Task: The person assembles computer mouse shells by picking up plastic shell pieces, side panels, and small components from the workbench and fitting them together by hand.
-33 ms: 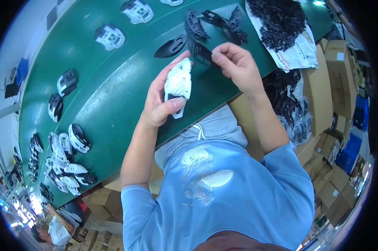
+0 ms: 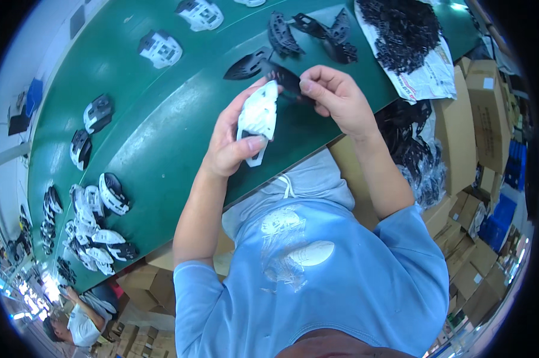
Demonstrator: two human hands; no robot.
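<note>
My left hand is wrapped round a white molded plastic shell, with the thumb across its lower end. The shell is held on edge above the green table, and a dark patch shows near the thumb. Between thumb and forefinger, my right hand pinches the right end of a thin black plastic piece. That piece's left end reaches close behind the top of the white shell; whether they touch I cannot tell. On the table just beyond lies a black slotted plastic shell.
More black shells lie at the far side. A white sack heaped with small black parts is at the far right. White-and-black shells are piled at left on the green table. Cardboard boxes stand at right. Another person sits lower left.
The black piece in my right hand has tilted and come slightly nearer the white shell's top. The whole view has shifted a little. Both hands keep their hold.
</note>
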